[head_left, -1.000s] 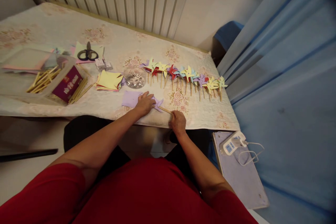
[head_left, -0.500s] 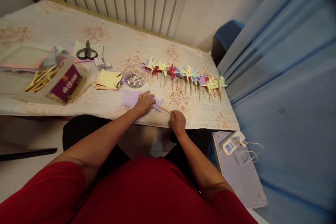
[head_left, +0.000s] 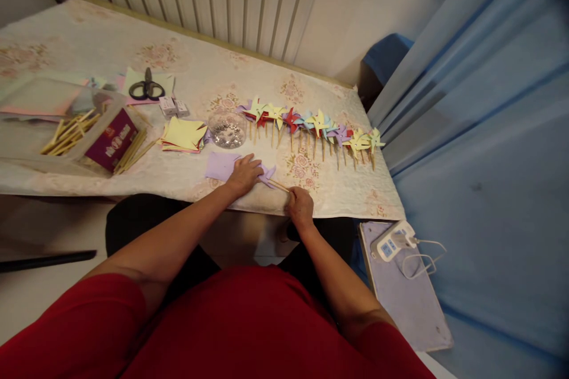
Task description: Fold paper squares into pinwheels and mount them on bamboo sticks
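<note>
A purple paper pinwheel (head_left: 269,175) lies at the table's front edge, its wooden stick (head_left: 279,185) pointing right and toward me. My left hand (head_left: 244,175) is closed on the pinwheel's head and covers part of it. The stick's lower end sits in the closed fingers of my right hand (head_left: 301,206). Under and left of my left hand is a flat purple paper piece (head_left: 219,166). Behind it stands a round clear dish (head_left: 227,131) of small shiny metal pieces. A stack of cut paper squares (head_left: 183,135), yellow on top, is left of the dish.
Finished pinwheels (head_left: 319,124) lie in a row at the back right. On the left are a clear plastic box (head_left: 100,157) of wooden sticks, two small boxes (head_left: 174,107) and black scissors (head_left: 147,87). A power strip (head_left: 393,243) rests on a stool (head_left: 411,308) beside a blue curtain (head_left: 489,189).
Both hands stay nearly in place on the pinwheel and its stick. The right hand has shifted very slightly left, and the purple blades show a slightly different shape.
</note>
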`<act>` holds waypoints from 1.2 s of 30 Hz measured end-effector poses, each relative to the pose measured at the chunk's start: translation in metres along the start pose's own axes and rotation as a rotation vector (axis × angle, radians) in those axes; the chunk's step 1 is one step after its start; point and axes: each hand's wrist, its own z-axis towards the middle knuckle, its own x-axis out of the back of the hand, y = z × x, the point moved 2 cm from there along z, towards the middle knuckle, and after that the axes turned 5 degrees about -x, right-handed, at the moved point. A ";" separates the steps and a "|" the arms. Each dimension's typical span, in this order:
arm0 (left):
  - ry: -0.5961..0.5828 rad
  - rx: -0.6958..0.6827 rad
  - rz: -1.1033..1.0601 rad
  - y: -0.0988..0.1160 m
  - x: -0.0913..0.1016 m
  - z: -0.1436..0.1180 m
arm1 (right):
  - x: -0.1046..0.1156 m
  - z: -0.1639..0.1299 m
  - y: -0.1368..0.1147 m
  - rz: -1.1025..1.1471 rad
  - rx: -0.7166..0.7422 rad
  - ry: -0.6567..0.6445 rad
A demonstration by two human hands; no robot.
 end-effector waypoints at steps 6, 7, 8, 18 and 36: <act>-0.011 -0.001 0.012 -0.003 -0.003 0.002 | 0.002 0.000 -0.002 -0.007 -0.092 -0.020; -0.015 0.000 0.013 -0.003 -0.003 0.002 | 0.002 0.000 -0.003 -0.014 -0.106 -0.023; -0.018 0.003 0.014 -0.003 -0.003 0.002 | 0.002 0.000 -0.003 -0.020 -0.117 -0.025; -0.006 0.040 -0.002 0.001 0.000 0.003 | 0.003 -0.002 -0.006 -0.072 -0.120 -0.079; -0.012 0.050 -0.021 0.007 0.004 0.006 | 0.004 -0.001 -0.005 -0.099 -0.138 -0.103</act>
